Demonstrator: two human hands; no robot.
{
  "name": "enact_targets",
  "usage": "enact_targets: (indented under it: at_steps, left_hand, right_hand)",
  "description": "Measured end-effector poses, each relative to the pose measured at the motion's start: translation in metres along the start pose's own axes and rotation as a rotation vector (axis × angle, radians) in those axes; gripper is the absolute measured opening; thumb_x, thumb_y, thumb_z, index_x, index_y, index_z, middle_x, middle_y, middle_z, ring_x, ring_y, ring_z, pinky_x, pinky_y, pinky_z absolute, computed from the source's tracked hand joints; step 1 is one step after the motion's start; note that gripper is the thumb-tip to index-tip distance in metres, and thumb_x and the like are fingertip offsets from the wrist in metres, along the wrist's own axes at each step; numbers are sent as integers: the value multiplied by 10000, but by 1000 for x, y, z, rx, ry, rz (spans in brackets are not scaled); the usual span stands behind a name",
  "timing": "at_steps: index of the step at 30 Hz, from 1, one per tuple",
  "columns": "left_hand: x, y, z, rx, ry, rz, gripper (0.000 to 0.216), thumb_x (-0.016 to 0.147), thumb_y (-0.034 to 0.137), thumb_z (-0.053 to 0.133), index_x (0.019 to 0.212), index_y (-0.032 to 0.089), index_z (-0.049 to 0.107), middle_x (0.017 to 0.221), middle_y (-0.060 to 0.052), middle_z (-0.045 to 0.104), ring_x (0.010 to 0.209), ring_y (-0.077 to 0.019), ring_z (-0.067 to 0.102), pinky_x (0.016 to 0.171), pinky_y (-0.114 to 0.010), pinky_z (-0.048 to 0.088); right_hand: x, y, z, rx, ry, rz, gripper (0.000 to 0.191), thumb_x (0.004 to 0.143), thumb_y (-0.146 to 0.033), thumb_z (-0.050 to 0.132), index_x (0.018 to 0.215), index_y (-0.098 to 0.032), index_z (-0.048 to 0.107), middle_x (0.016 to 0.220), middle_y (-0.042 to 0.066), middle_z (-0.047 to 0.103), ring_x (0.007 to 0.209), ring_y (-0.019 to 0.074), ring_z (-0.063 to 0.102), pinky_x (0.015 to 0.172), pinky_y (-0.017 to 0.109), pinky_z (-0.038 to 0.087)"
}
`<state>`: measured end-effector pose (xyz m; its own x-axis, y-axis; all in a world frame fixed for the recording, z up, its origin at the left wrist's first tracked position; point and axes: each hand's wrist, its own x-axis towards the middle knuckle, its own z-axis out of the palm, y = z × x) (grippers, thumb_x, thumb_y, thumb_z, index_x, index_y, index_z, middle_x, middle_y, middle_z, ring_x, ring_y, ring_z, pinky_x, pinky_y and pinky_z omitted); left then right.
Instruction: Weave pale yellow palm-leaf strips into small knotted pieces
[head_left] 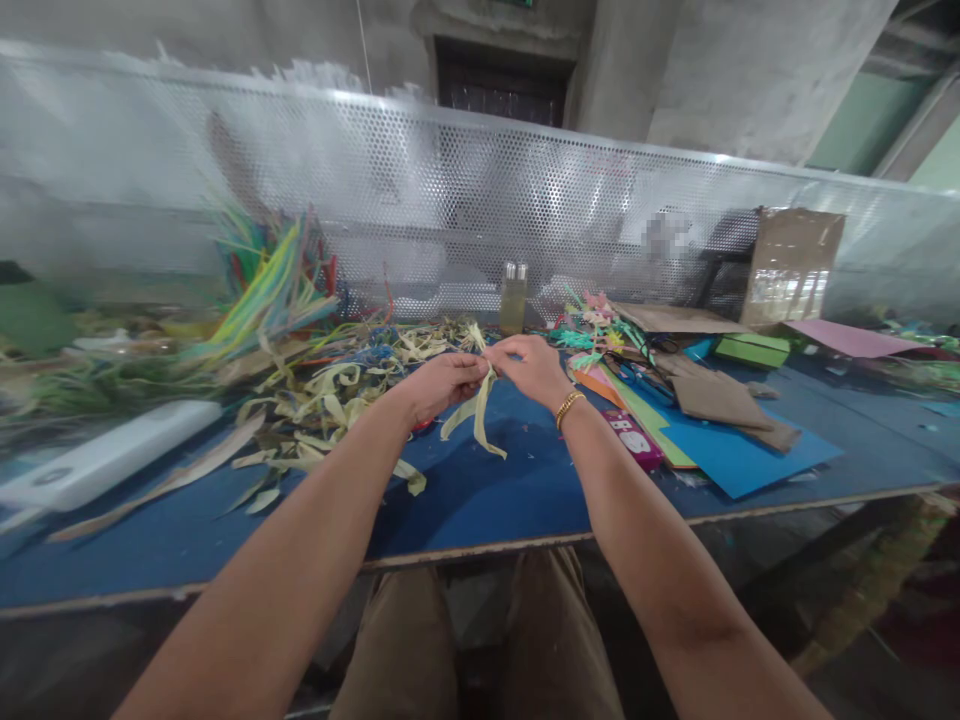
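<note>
My left hand (pixel 442 383) and my right hand (pixel 531 368) meet above the blue tabletop (pixel 487 490), both pinched on pale yellow leaf strips (pixel 478 410). The strips' loose ends hang down from between my fingers, and a short tuft sticks up above them. A gold bracelet (pixel 568 405) sits on my right wrist. A heap of more pale strips (pixel 337 400) lies on the table just left of my left hand.
Coloured strips (pixel 270 280) stand at back left, a white flat case (pixel 105 462) lies at left. A small clear bottle (pixel 514 297) stands against the perforated metal screen (pixel 465 200). Coloured paper sheets (pixel 720 440), a pink box (pixel 634 437) and a cardboard box (pixel 791 265) are at right.
</note>
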<state>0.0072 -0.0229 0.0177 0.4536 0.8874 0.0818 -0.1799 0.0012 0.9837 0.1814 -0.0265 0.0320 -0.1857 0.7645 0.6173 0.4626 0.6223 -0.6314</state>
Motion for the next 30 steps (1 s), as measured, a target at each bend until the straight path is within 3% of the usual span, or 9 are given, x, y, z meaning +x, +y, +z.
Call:
enact_targets:
  at_steps: [3, 8, 14, 21, 30]
  left_hand:
    - [-1, 2, 2, -31, -20, -27, 158, 634, 224, 803, 706, 138, 691, 630, 2, 590, 558, -64, 500, 552, -178, 418]
    - [-1, 4, 3, -69, -24, -14, 174, 691, 291, 749, 720, 125, 706, 627, -22, 592, 554, -83, 503, 529, -202, 414]
    - [-4, 3, 7, -17, -24, 2, 162, 674, 261, 752, 754, 122, 732, 626, -21, 587, 541, -90, 482, 543, -219, 422]
    - [-6, 6, 6, -4, -62, -2, 162, 686, 257, 747, 781, 126, 752, 612, -17, 566, 551, -92, 481, 537, -213, 409]
    - [-5, 3, 6, -18, -33, -32, 148, 668, 207, 771, 790, 125, 756, 690, -50, 648, 616, -103, 551, 623, -239, 445]
  right_hand:
    - [0, 1, 6, 323, -146, 110, 250, 732, -451, 675, 710, -202, 691, 694, 7, 641, 663, 139, 554, 683, 298, 440]
    - [1, -4, 8, 585, -86, 158, 280, 661, -443, 732, 645, -190, 612, 563, -38, 552, 566, 95, 497, 627, 262, 437]
    - [0, -3, 16, 667, -11, 199, 314, 627, -456, 754, 673, -185, 601, 577, -36, 563, 512, 77, 469, 539, 239, 417]
    - [1, 3, 23, 573, 123, 208, 272, 649, -445, 721, 692, -202, 606, 690, -16, 611, 594, 97, 506, 542, 229, 435]
    - [1, 5, 25, 615, 152, 271, 247, 640, -416, 716, 700, -215, 586, 678, -28, 582, 559, 97, 481, 516, 239, 439]
